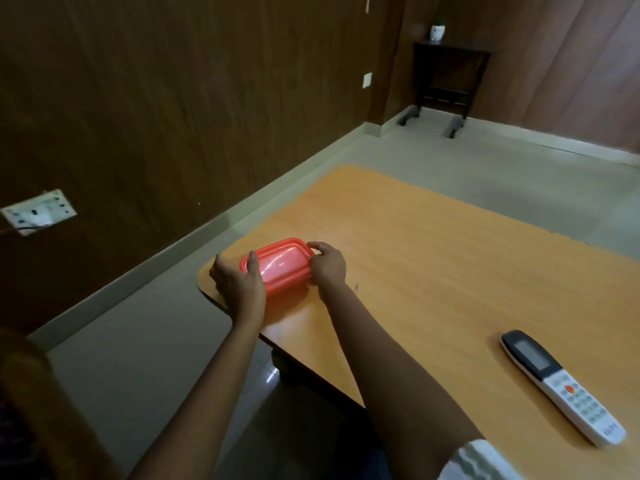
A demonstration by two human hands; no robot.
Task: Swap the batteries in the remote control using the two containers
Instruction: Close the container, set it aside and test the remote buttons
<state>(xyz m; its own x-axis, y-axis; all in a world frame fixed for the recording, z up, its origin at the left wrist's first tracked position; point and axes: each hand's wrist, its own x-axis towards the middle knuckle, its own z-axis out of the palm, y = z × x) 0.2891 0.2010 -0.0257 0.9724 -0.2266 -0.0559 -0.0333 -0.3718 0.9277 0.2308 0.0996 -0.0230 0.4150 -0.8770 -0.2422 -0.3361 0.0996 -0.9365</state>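
Observation:
A red lidded plastic container (281,266) sits near the left corner of the orange wooden table (433,265). My left hand (239,284) grips its left end, thumb on the lid. Its right end is held by my right hand (327,266), fingers curled over the rim. A white remote control (561,386) with a dark screen end and an orange button lies face up on the table at the lower right, far from both hands. Only one container is in view, and no batteries show.
The table's left edge and rounded corner lie just beside my left hand, with floor below. A dark wood wall with a socket plate (38,211) is on the left. A small dark side table (446,77) stands in the far corner.

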